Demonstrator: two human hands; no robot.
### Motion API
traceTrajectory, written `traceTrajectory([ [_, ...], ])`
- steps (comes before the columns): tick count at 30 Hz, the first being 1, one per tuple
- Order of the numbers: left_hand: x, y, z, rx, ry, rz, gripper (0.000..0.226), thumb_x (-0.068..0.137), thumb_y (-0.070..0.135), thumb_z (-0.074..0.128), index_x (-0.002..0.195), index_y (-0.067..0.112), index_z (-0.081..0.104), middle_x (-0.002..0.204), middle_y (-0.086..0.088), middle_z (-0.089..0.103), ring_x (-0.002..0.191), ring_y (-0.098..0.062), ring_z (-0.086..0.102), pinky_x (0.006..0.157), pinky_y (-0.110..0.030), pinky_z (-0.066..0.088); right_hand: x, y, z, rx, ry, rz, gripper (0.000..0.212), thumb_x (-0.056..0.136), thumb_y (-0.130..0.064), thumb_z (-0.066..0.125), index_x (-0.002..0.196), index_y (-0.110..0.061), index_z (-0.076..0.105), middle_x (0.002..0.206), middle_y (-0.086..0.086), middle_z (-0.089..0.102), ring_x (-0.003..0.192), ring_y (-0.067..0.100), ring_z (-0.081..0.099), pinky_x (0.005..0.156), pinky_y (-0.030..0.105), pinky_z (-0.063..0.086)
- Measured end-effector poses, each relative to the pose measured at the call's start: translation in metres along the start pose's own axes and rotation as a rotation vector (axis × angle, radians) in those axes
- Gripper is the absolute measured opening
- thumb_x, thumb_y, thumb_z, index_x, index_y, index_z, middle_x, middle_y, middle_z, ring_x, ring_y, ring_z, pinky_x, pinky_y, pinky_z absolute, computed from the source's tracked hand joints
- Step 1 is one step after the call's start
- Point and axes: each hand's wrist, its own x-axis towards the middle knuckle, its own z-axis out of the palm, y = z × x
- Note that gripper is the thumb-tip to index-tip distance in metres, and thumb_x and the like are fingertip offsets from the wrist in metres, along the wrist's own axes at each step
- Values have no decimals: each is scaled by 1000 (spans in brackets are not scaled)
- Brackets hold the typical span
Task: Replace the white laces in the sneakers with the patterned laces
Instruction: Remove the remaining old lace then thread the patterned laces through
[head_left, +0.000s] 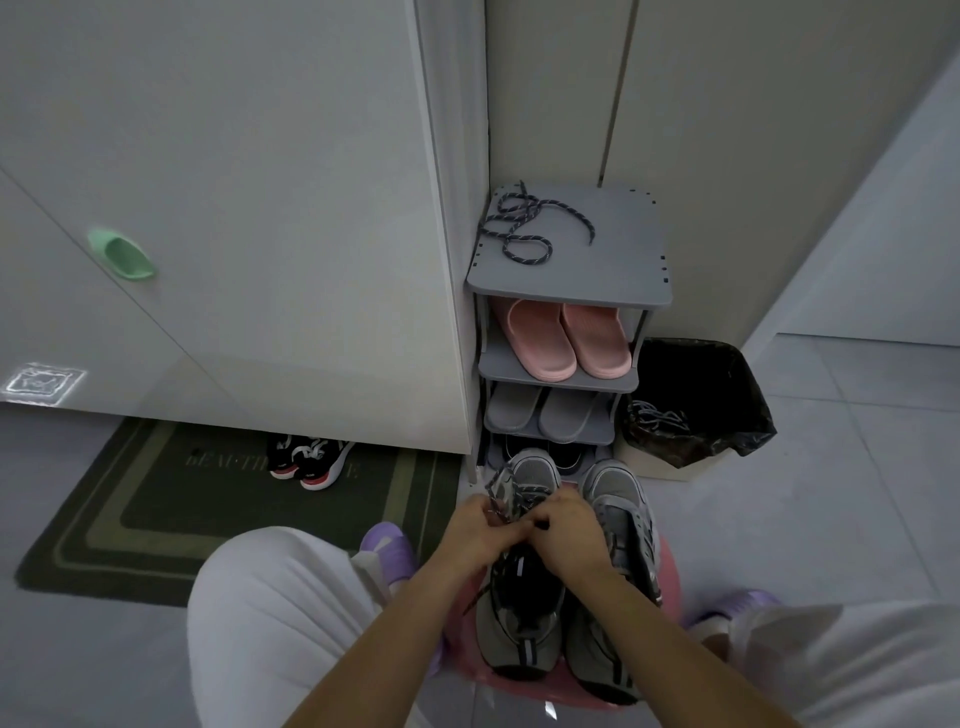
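Writing: pale capitals on the dark green doormat (104, 519), lower left of the frame, begin "BEAUTI" and end in "E" — black-and-red shoes (311, 460) cover the middle.
Left sneaker (519, 623): grey with a dark tongue, on a pink stool (670, 577) at lower centre, toe pointing up the frame toward the shoe rack (571, 291).
Right sneaker (618, 514): grey, just beside the first on the same stool.
Patterned lace (501, 493): dark with pale flecks, bunched in loose loops above the left sneaker's tongue.
Spare lace (519, 223): same pattern, coiled loosely on the rack's top shelf, upper centre.
Pale laces (657, 415): a tangle on the black bin bag (727, 405), right of the rack.
Left hand (478, 530): over the sneaker's tongue, fingers curled round the bunched lace.
Right hand (566, 530): touching the left one, fingers curled in on the same lace — the exact grip is blurred.
Forearms: both rise from the bottom edge and converge over the stool.
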Motion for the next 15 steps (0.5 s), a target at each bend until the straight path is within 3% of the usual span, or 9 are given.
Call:
traceTrajectory([
  [2,-3,1,-1,-34,16,6,30,78,11,73,95,15,49,75,4,53,64,-1,51,48,-4,40,-1,1,-1,62,21,1,17,81,-29,67,95,-22,76,92,-2,48,98,15,52,83,23,43],
  [6,-7,2,0,-101,70,-30,50,80,-2,67,124,-1,43,76,1,53,65,-4,52,46,-3,40,-4,5,-8,122,90,-31,15,81,-24,70,93,-18,77,88,-1,56,94,9,48,77,12,32],
  [10,-8,1,0,-169,89,-39,58,81,-4,64,132,-3,37,77,2,54,67,-4,53,47,-3,42,-10,23,-29,199,157,83,13,82,-24,70,92,-19,76,93,-3,57,83,6,51,80,14,36],
  [13,-10,1,-1,-227,70,-40,54,81,-6,64,128,0,38,78,1,55,65,-4,57,47,-5,43,-15,49,-49,226,254,171,10,81,-23,71,86,-18,77,87,-3,66,81,9,56,72,18,39],
  [15,-14,4,-1,-268,56,-35,35,81,-11,62,108,6,47,77,-1,56,53,0,61,44,-7,44,-20,65,-61,277,290,260,11,82,-19,70,83,-12,77,80,-1,69,75,13,58,61,16,38],
])
